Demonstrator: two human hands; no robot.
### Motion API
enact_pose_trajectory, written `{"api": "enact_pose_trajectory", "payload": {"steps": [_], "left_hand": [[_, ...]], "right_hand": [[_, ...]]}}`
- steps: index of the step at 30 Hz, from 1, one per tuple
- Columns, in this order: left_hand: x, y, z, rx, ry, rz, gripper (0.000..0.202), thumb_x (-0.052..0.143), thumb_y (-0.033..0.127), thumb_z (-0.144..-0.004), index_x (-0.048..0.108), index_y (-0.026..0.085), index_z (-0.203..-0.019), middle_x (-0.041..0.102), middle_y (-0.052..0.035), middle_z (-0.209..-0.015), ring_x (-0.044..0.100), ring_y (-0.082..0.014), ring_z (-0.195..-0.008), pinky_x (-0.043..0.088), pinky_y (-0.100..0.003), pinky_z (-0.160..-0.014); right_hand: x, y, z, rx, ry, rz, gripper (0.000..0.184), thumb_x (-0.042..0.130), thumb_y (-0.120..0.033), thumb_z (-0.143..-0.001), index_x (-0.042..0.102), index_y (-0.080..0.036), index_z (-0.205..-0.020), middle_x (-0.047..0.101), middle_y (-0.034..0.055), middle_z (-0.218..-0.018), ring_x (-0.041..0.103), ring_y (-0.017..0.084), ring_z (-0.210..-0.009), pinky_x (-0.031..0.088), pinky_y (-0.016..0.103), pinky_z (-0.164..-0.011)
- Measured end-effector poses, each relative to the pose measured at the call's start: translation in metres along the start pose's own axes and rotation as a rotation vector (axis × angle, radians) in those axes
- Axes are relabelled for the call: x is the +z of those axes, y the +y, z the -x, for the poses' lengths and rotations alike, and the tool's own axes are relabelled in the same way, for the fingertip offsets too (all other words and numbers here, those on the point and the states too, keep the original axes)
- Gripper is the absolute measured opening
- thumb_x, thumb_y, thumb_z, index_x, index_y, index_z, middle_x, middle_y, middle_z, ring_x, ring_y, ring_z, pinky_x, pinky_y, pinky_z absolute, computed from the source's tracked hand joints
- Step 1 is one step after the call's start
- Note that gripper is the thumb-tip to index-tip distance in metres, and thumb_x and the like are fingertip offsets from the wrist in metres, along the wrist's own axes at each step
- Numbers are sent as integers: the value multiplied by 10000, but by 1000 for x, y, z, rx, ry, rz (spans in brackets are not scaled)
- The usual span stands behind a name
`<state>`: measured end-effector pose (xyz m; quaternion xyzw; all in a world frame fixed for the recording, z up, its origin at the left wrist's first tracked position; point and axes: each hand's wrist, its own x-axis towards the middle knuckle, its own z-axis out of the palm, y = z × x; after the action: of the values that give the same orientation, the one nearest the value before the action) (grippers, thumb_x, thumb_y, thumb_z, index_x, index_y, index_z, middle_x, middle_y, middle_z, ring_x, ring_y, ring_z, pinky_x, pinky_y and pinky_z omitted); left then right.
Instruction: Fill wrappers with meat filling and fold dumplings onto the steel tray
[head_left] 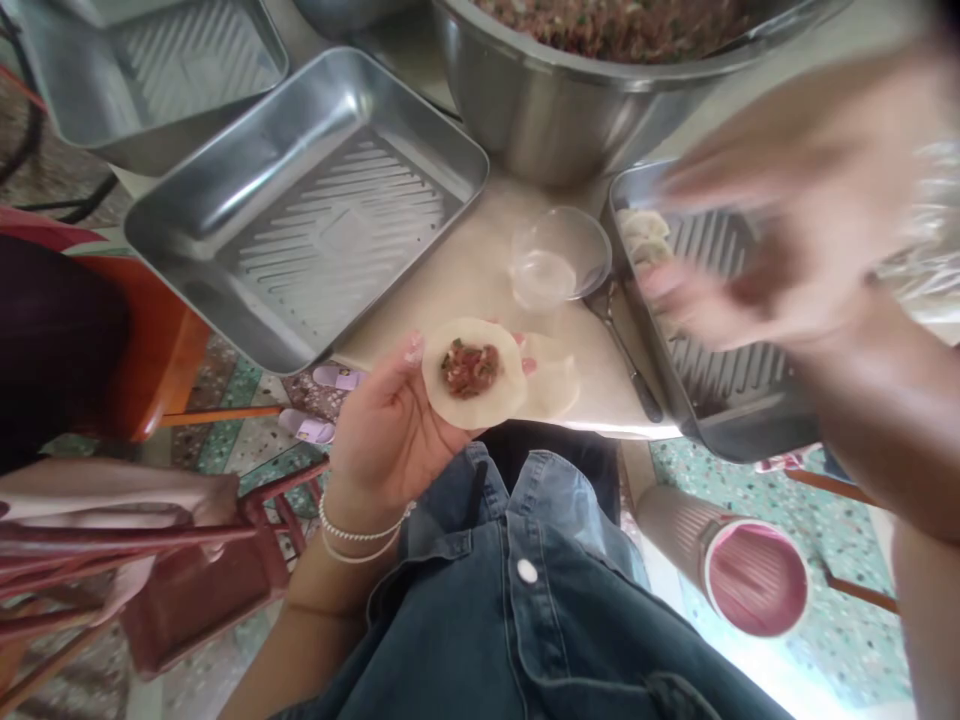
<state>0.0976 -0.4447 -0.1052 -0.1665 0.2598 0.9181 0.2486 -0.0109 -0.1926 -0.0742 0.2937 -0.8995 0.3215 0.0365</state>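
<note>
Speckled terrazzo floor (847, 510) shows below the pale counter (442, 275), with an orange stool (169, 345), a red chair (217, 590) and lilac slippers (307, 426) off to the left. Another person's arm (112, 490) rests by the chair. At lower right, a ribbed bin (675, 520) with a pink inside tilts in view beside the counter.

Along the back stands a big metal bowl (547, 120) of minced filling (622, 25). One metal tray (285, 235) spreads across the left of the counter, with a second tray (202, 65) behind it. To the right, a ridged tray (750, 410) holds a few dumplings (645, 235) along its left side, and clear plastic wrapping (926, 240) lies beyond.

The left hand (394, 410) holds a round wrapper (442, 395) flat on its fingers, thumb at the edge, a mound of filling (471, 370) in the middle. More wrapper (559, 385) lies just beyond, partly covered. A clear cup (562, 260) and a spoon (626, 350) sit between the held wrapper and the ridged tray. The right hand (795, 210), blurred, hangs over that tray and hides much of it; whether its fingers grip anything, I cannot tell.
</note>
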Motion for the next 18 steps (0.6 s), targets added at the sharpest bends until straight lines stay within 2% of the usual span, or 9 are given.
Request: {"api": "enact_pose_trajectory", "payload": {"steps": [2, 4, 6, 10, 12, 14, 18], "left_hand": [[1, 1, 1, 18, 16, -12, 447, 313, 342, -961, 649, 75, -1088, 693, -142, -1136, 661, -248, -1063, 514, -371, -963], [4, 0, 1, 6, 6, -14, 449, 310, 344, -964, 653, 81, -1084, 698, -136, -1123, 658, -245, -1068, 512, -368, -964], [7, -2, 1, -8, -13, -2, 441, 306, 334, -968, 661, 93, -1072, 706, -115, -1107, 647, -227, -1092, 497, -356, -990], [8, -4, -2, -8, -9, 20, 422, 307, 314, -963, 640, 108, -1118, 716, -88, -1085, 618, -203, -1148, 464, -342, -1035], [8, -3, -3, 5, 18, 22, 435, 293, 309, -959, 603, 103, -1185, 714, -96, -1086, 598, -217, -1181, 455, -359, -1044], [8, -1, -5, 26, 23, 29, 456, 270, 305, -961, 571, 94, -1231, 713, -102, -1084, 600, -222, -1178, 464, -359, -1032], [9, 0, -9, 37, -32, 46, 468, 270, 323, -967, 591, 64, -1189, 717, -113, -1061, 636, -234, -1117, 501, -336, -978]], "right_hand": [[12, -7, -11, -217, -71, 191, 591, 580, -648, -753, 605, -237, -1177, 622, -49, -1170, 473, 179, -1248, 239, 448, -1093], [24, -11, -18, -338, -163, 328, 731, 460, -674, -788, 524, -121, -1262, 618, 7, -1179, 456, 199, -1248, 244, 500, -1045], [33, -12, -22, -329, -246, 333, 792, 386, -706, -781, 526, -73, -1237, 602, 39, -1217, 470, 175, -1224, 253, 478, -1030], [35, -10, -23, -261, -318, 266, 742, 348, -741, -759, 636, -128, -1064, 547, 2, -1304, 484, 117, -1219, 193, 414, -1093], [30, -11, -19, -263, -289, 279, 781, 350, -754, -769, 603, -124, -1156, 553, 7, -1300, 506, 130, -1204, 210, 421, -1087], [25, -13, -11, -314, -202, 326, 797, 360, -739, -818, 521, -106, -1275, 590, 26, -1258, 521, 145, -1188, 239, 428, -1062], [21, -24, 11, -514, -1, 317, 622, 382, -616, -933, 440, -150, -1341, 593, 43, -1271, 527, 151, -1182, 270, 426, -1013]]}}
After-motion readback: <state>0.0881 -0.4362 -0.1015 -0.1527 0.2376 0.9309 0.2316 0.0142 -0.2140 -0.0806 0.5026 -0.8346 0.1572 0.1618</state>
